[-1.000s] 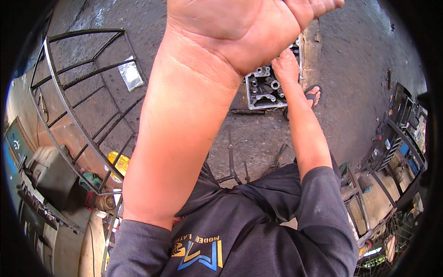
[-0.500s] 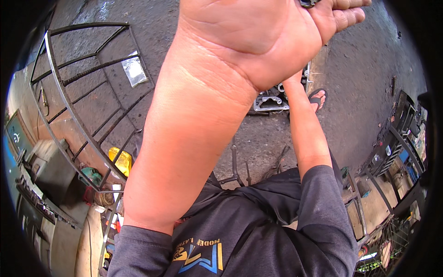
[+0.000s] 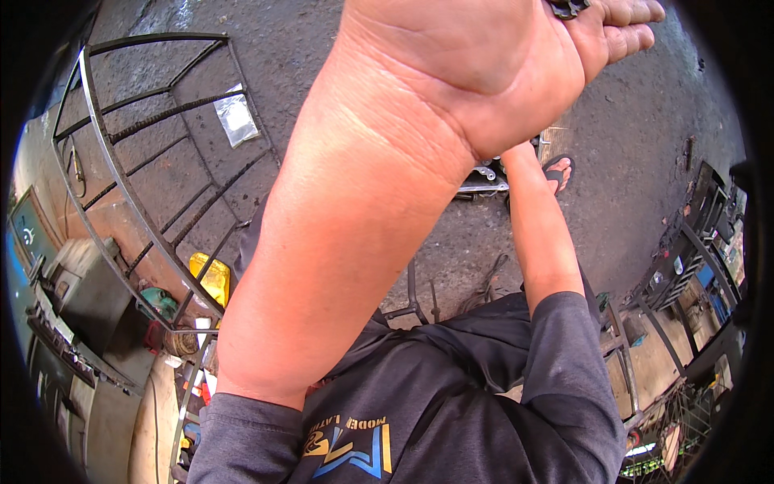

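Note:
My left hand (image 3: pixel 492 73) is raised close to the view, palm showing, with its upper part cut off by the top edge. It holds a small black ridged part (image 3: pixel 569 8), only partly in view, at the base of the fingers. The two visible fingers stretch out to the right. My right forearm (image 3: pixel 542 218) reaches forward beneath it, and my right hand is mostly hidden behind the left one. Near that hidden hand, a silver metal casting (image 3: pixel 482 189) lies low over the floor, largely covered by my left wrist.
A welded metal frame with bars (image 3: pixel 121 181) stands at the left, with a clear plastic packet (image 3: pixel 236 117) beside it. A yellow container (image 3: pixel 211 278) sits below. My sandalled foot (image 3: pixel 559 171) rests right of the casting. Metal racks (image 3: pixel 693 250) line the right side.
My left hand and forearm have shifted slightly right, covering more of the casting. More of the black part shows. My right forearm has barely moved.

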{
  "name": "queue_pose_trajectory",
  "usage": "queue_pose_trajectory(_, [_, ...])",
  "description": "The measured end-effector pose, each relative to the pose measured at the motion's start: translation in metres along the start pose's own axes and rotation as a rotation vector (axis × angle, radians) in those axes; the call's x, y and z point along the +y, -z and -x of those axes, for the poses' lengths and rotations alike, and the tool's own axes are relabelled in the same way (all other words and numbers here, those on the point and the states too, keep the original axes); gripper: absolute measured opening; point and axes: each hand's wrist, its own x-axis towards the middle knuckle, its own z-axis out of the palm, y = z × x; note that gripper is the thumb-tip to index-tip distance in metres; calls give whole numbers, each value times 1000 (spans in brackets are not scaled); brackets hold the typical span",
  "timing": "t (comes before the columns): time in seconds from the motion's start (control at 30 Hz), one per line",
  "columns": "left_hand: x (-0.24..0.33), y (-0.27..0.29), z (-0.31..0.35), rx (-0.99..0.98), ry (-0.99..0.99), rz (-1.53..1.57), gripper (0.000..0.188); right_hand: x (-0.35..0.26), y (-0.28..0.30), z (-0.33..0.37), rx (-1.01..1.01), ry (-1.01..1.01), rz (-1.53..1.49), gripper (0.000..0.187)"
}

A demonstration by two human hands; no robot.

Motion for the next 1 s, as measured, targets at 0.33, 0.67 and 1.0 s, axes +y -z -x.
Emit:
queue_pose_trajectory(0.33, [-4, -9, -9, 39, -5, -133, 71, 4, 97, 13, 128, -173, -427, 27])
queue_pose_trajectory(0.67, [-27, -13, -7, 102, 236, -53, 75, -63, 296, 89, 595, 278, -1017, 18])
queue_pose_trajectory(1.0, [-67, -16, -12, 142, 299, -176, 74, -61, 291, 83, 569, 426, -763, 26])
